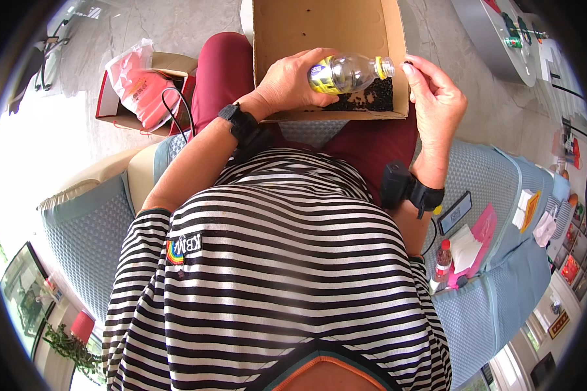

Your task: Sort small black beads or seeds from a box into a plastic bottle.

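Note:
My left hand [296, 78] grips a clear plastic bottle [354, 72] by its yellow-labelled body. The bottle lies nearly level, its uncapped mouth pointing right, above an open cardboard box [342, 29]. Just right of that mouth, my right hand [435, 93] pinches a small dark bead-like piece [408, 62] between thumb and forefinger, apart from the bottle. Many small black pieces [379, 95] lie in the near right corner of the box, partly hidden under the bottle. The box rests at my knees.
A red-sided carton [108, 100] with a pink plastic packet [144, 93] stands on the floor at left. On the sofa [494, 166] to my right are a phone [456, 213], a drink bottle [442, 259] and white tissues [464, 249]. A black cable [169, 105] loops by my left knee.

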